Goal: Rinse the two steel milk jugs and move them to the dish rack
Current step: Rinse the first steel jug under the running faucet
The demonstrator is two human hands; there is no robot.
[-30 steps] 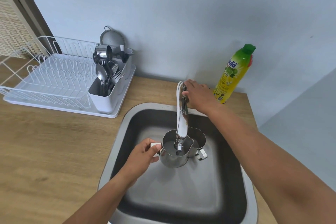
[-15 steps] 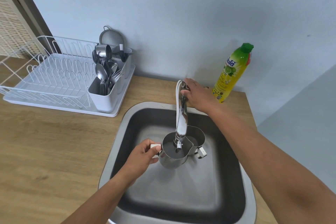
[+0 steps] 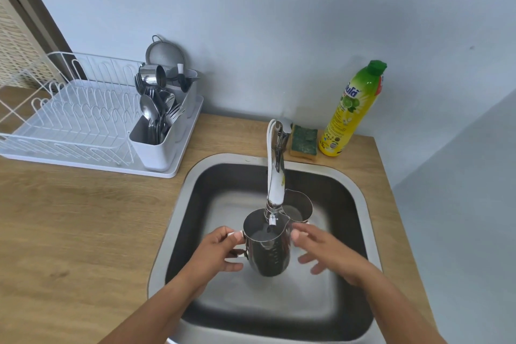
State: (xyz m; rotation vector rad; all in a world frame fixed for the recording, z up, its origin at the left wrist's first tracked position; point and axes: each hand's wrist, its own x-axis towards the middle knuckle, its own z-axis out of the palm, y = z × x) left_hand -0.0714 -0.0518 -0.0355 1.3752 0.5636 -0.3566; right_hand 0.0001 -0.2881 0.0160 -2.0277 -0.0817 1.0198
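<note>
The person's left forearm (image 3: 173,304) and right forearm (image 3: 391,307) are bare, uncovered as far as the view reaches. The left grip (image 3: 217,254) and right grip (image 3: 326,251) are bare too, thumbnails cut short.

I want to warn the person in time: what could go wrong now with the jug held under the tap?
1. The tap spout ends just at the mouth of the front jug; lifting it up could knock the rim against the spout.
2. Only the left hand grips its handle while the right hand is open beside it; if full, it might tip.
3. The second jug stands close behind and could be bumped over.
</note>
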